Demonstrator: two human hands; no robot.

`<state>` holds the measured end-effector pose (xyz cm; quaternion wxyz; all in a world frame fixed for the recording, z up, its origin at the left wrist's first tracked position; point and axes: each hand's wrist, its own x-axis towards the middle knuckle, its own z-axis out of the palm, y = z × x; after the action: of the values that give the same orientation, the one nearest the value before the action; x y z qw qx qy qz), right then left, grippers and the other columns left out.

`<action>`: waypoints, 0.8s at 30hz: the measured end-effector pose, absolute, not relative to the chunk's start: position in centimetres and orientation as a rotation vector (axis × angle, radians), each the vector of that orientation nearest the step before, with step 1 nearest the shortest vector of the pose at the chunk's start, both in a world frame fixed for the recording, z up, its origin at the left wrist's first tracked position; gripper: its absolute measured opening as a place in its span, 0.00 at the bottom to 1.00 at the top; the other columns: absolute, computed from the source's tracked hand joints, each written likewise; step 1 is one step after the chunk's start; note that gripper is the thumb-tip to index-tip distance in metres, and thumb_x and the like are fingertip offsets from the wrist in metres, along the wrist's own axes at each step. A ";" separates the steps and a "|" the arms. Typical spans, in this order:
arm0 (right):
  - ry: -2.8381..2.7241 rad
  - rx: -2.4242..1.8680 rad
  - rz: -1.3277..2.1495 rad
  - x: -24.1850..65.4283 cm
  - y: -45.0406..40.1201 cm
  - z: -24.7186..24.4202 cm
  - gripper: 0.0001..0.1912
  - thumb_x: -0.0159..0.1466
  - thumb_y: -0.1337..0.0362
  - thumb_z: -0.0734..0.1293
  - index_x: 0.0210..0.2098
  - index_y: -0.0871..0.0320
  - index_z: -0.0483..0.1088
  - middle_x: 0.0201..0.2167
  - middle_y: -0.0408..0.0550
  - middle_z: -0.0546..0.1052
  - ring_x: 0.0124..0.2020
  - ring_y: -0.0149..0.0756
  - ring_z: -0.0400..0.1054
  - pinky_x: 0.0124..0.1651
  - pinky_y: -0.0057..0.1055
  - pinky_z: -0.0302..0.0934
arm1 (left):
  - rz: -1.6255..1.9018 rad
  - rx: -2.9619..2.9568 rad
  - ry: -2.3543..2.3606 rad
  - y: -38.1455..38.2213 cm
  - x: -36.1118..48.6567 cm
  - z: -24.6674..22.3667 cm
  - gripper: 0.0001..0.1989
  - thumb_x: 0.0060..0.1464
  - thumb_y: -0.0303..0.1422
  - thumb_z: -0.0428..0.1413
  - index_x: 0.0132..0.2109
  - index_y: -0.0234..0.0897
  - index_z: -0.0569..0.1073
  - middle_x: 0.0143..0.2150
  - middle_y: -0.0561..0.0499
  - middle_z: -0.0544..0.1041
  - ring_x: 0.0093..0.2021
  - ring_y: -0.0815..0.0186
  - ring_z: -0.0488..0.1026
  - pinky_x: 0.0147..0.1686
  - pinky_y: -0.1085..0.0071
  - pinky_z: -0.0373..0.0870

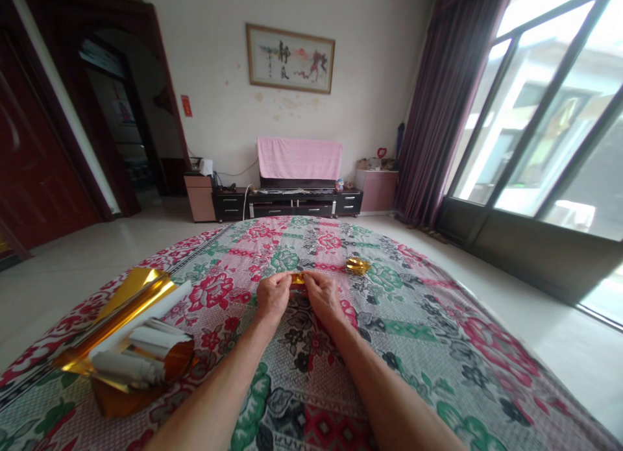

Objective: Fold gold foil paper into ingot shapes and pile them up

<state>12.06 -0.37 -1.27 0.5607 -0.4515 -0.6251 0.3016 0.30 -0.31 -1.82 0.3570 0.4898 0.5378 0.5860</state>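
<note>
Both forearms stretch over the flowered cloth (pixel 272 399); my left hand (pixel 273 296) and right hand (pixel 323 295) pinch a small gold piece (pixel 297 279); bare cloth separates them from the gold sheets (pixel 131 308).

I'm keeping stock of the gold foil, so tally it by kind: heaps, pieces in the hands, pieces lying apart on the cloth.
Foil heap, at the left: 1
Held piece, between the left hand and right hand: 1
Loose gold piece, beyond the right hand: 1
Total: 3
</note>
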 end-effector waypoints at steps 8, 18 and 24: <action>-1.456 -1.074 0.708 12.1 -0.4 -1.2 0.18 0.58 0.58 0.57 0.31 0.62 0.75 0.23 0.44 0.74 0.24 0.32 0.65 0.26 0.23 0.58 | 1.487 1.260 1.354 -0.8 0.6 -1.2 0.14 0.48 0.34 0.51 0.40 0.34 0.76 0.31 0.47 0.79 0.29 0.63 0.76 0.26 0.72 0.70; -1.449 -1.079 0.736 12.2 -0.4 -1.2 0.18 0.57 0.57 0.58 0.30 0.62 0.75 0.21 0.43 0.73 0.22 0.30 0.63 0.24 0.23 0.56 | 1.492 1.321 1.450 -0.4 0.4 -1.6 0.14 0.48 0.34 0.51 0.39 0.35 0.77 0.31 0.47 0.79 0.31 0.63 0.76 0.27 0.73 0.70; -1.446 -1.077 0.735 12.2 -0.3 -1.4 0.18 0.57 0.57 0.58 0.30 0.61 0.75 0.23 0.44 0.74 0.22 0.30 0.64 0.25 0.23 0.57 | 1.511 1.287 1.406 -0.3 0.4 -1.9 0.14 0.47 0.35 0.51 0.39 0.34 0.76 0.33 0.47 0.79 0.30 0.63 0.76 0.26 0.73 0.70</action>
<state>12.19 -0.29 -1.45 0.5625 -0.4573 -0.6141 0.3120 0.41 -0.28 -1.92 0.3473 0.4961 0.5422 0.5825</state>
